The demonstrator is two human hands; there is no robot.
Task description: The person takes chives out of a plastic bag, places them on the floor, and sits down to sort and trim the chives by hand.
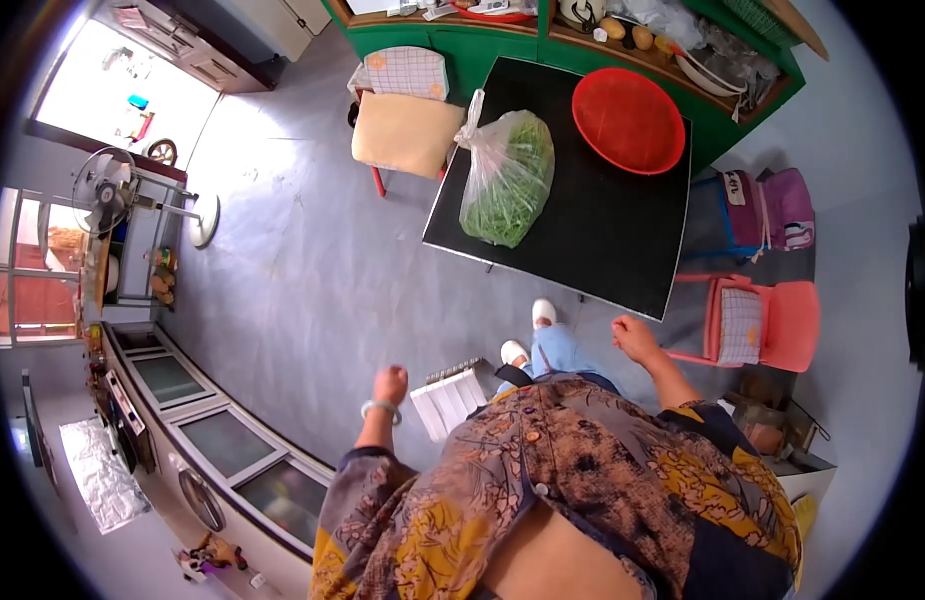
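My left hand (390, 384), with a pale bangle (380, 411) at the wrist, hangs at my side over the floor. Its fingers are curled into a loose fist with nothing seen in them. My right hand (634, 340) is also loosely closed, with no object visible in it. It is nearest to the front right corner of the black table (572, 235), without touching it. A knotted clear plastic bag of green vegetables (512, 180) sits on the table's left part. Behind and to the right of the bag is a round red basin (630, 120).
A cushioned chair (407, 130) stands left of the table, and a pink chair (782, 325) is at its right. A green cabinet (472, 45) runs along the back. A standing fan (107, 190) and a long glass-fronted counter (222, 445) are on the left.
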